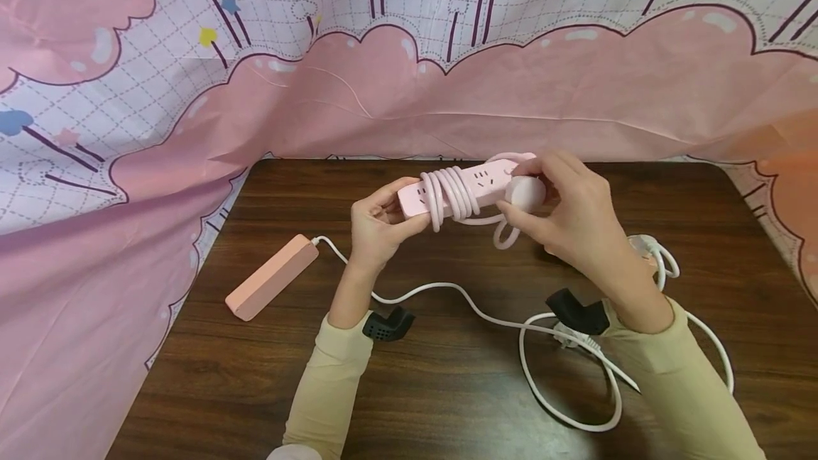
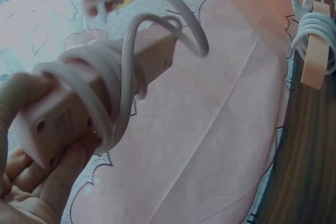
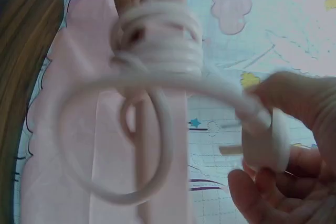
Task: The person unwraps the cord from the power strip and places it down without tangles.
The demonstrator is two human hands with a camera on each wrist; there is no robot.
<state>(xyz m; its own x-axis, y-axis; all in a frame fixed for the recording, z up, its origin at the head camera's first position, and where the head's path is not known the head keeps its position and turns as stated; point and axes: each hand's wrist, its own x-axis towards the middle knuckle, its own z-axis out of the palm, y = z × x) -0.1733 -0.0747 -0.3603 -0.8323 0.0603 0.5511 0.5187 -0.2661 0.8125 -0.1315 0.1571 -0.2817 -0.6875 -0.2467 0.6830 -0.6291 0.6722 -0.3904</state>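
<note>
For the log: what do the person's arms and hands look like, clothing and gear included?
Both the left hand and right hand are ungloved. Plain pale-yellow long sleeves cover the forearms. Each wrist carries an angular black piece; the left black piece shows small round holes, the right black piece looks plain.

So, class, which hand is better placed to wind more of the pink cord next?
Probably the right hand: it pinches the plug at the end of the cord, while the left hand grips the power strip.
</note>
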